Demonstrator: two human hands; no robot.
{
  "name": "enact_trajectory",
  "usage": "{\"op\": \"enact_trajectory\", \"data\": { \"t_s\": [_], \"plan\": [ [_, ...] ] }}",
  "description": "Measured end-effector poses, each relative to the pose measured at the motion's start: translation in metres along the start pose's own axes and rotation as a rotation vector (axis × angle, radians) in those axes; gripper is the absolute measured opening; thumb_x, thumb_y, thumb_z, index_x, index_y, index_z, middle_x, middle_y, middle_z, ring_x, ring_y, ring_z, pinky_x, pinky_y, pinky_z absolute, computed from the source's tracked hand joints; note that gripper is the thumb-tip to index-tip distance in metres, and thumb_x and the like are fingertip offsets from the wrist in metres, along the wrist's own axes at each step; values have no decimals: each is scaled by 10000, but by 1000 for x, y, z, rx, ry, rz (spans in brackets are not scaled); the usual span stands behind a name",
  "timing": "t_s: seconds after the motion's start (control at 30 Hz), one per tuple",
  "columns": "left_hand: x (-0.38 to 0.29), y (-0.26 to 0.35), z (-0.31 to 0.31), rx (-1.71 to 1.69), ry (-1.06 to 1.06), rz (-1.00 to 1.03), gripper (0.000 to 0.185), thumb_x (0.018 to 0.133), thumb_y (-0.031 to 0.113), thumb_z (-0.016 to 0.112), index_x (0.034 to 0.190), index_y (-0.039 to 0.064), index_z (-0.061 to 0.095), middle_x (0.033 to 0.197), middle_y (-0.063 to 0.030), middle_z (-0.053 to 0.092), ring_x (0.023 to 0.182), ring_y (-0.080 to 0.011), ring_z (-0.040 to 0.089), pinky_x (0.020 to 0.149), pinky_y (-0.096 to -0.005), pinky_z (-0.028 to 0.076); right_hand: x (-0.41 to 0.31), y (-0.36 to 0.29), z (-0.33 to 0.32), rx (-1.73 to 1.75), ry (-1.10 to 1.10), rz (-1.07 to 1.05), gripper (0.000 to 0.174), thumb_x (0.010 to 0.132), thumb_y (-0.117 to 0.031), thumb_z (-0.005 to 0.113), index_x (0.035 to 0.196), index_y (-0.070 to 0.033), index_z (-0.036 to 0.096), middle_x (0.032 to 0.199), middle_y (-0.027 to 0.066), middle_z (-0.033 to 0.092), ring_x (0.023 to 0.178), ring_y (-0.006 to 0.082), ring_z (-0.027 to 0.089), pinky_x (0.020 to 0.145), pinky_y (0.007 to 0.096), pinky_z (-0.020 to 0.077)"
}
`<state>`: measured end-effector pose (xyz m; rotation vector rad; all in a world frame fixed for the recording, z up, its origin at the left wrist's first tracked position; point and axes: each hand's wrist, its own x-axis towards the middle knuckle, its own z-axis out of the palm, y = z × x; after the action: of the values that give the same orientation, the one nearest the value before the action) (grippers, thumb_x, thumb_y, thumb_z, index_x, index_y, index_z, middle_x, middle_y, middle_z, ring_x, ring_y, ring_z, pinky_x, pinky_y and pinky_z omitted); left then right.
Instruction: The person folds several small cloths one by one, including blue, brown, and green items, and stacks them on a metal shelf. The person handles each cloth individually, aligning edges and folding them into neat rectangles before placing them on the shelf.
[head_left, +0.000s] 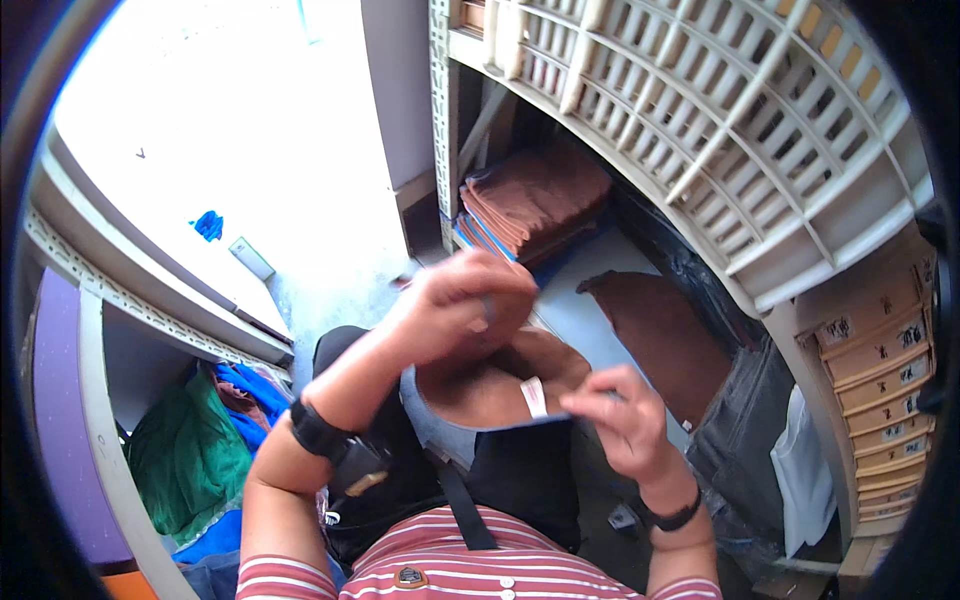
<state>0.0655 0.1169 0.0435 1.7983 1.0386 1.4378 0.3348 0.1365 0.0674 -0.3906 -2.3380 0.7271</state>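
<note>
A brown fabric piece (480, 397) with a grey-blue edge or backing hangs across my lap in a curved, open shape. A small white label (534, 397) is attached inside it. My right hand (619, 420) pinches its edge beside the label between thumb and fingers. My left hand (461, 304), blurred by motion, is curled over the bunched upper part of the same fabric. A small dark tip sticks out beyond this hand, too blurred to name. Black straps circle both forearms.
Folded brown cloths (540, 195) are stacked on the low shelf ahead, near another brown piece (667, 337). Above them juts a white slatted plastic crate (697, 112). Cardboard boxes (877, 405) stand at right. Green cloth (187, 457) fills the left shelf bay beside a purple panel (71, 420).
</note>
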Motion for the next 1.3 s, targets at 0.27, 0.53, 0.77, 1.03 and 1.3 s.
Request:
{"op": "enact_trajectory", "data": {
  "t_s": [0.27, 0.53, 0.77, 1.03, 1.3],
  "plan": [
    [-12, 8, 69, -722, 41, -309, 329, 850, 14, 617, 1161, -8, 510, 1060, -66, 566, 998, -134, 545, 889, -264, 437, 18, 15, 22, 679, 196, 436, 261, 824, 23, 642, 1061, -4, 536, 906, 50, 608, 833, 94, 597, 750, 240, 529],
    [-11, -1, 62, -311, -57, -138, 250, 837, -73, 536, 1077, -20, 585, 1080, -67, 575, 1004, -167, 559, 877, -292, 441, 30, 20, 17, 478, 186, 419, 198, 794, 42, 650, 984, -6, 616, 875, 56, 621, 773, 102, 604, 681, 236, 516],
    [-30, -25, 59, 488, -45, -352, 363, 665, 54, 614, 1025, 31, 569, 942, -177, 547, 937, -396, 540, 819, -409, 464, 34, 25, -12, -15, 612, 264, 97, 816, -24, 672, 893, -8, 616, 788, 1, 595, 705, 70, 528, 653, 218, 455],
    [-14, 40, -68, -71, 343, -563, 201, 843, 105, 503, 992, 17, 604, 720, -62, 642, 608, -133, 645, 528, -217, 507, 20, 31, -53, -504, 731, 191, 120, 870, -63, 626, 946, 29, 619, 834, 22, 629, 758, 80, 535, 734, 221, 437],
    [8, 140, -56, 200, 477, 74, 243, 815, 12, 506, 1018, -35, 629, 886, -111, 665, 790, -120, 634, 670, -223, 508, -28, -11, -68, -459, 767, 46, 174, 929, -159, 517, 958, 7, 560, 862, 102, 524, 803, 206, 505, 745, 310, 421]
  ]
}}
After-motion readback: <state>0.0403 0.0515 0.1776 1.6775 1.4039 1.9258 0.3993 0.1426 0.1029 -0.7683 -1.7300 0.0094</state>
